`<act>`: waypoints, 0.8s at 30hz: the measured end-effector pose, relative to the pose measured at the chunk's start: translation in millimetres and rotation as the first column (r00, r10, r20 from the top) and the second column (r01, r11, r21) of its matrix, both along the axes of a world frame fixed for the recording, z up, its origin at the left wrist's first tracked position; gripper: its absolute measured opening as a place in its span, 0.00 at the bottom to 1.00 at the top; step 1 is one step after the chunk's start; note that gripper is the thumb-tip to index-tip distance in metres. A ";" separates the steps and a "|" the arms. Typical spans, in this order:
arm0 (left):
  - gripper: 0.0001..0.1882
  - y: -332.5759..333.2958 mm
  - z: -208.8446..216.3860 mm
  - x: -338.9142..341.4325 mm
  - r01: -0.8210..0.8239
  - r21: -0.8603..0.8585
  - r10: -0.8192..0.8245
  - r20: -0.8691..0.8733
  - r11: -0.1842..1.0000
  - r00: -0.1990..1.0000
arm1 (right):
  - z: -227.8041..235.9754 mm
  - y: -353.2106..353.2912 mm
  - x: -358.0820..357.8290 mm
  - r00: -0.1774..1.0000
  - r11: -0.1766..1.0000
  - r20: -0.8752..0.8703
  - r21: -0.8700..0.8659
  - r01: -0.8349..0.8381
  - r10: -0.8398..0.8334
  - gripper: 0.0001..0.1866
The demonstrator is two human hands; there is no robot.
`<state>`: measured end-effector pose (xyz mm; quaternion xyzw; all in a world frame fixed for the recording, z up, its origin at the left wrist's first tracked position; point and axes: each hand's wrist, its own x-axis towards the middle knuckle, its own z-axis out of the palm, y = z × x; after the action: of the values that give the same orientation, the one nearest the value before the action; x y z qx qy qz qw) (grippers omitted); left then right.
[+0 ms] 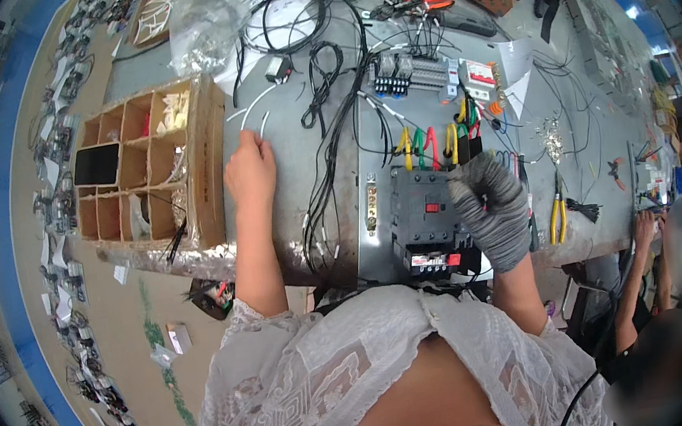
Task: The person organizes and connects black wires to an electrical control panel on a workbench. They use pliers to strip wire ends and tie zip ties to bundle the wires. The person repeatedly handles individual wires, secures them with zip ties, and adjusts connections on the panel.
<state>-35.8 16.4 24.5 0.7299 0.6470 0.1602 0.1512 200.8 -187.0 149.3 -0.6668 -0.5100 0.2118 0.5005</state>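
Observation:
My left hand (249,167) is bare and rests on the grey bench, its fingertips touching a short white wire piece (264,124) beside the cardboard box. My right hand (491,201) wears a grey glove and is closed in a fist, seemingly around a tool whose tip is hidden, held over the black contactor (421,203) on a metal mounting plate (376,234). Yellow, green and red wires (426,144) loop into the top of that device. Bundles of black cable (332,142) run between my two hands.
A cardboard divider box (144,169) holding small white parts stands at the left. Terminal blocks on a rail (418,76), red-handled pliers (417,3) and yellow-handled pliers (558,219) lie on the bench. Another person's hands (645,227) work at the right end.

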 end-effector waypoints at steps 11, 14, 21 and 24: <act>0.11 28.9 2.8 10.5 0.058 0.297 -0.063 0.006 0.953 0.998 | 5.4 -5.4 -7.3 0.967 0.995 0.240 0.017 -0.096 0.089 0.07; 0.12 42.6 -5.3 12.1 0.126 0.270 -0.119 -0.043 0.955 0.992 | 1.7 -9.2 -5.7 0.962 0.988 0.227 -0.032 -0.149 0.153 0.09; 0.09 44.8 -31.9 -14.2 0.220 0.262 -0.204 -0.088 0.940 0.975 | -8.8 -22.7 -2.0 0.945 0.957 0.202 -0.186 -0.222 0.258 0.12; 0.11 21.4 -0.3 5.2 0.142 0.254 -0.133 -0.052 0.957 0.990 | -22.9 -20.5 0.5 0.932 0.972 0.283 -0.002 -0.235 0.226 0.14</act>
<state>-30.6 37.7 24.2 0.7894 0.5709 0.2191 0.0549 201.3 -207.5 126.4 -0.6176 -0.6539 0.1640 0.4051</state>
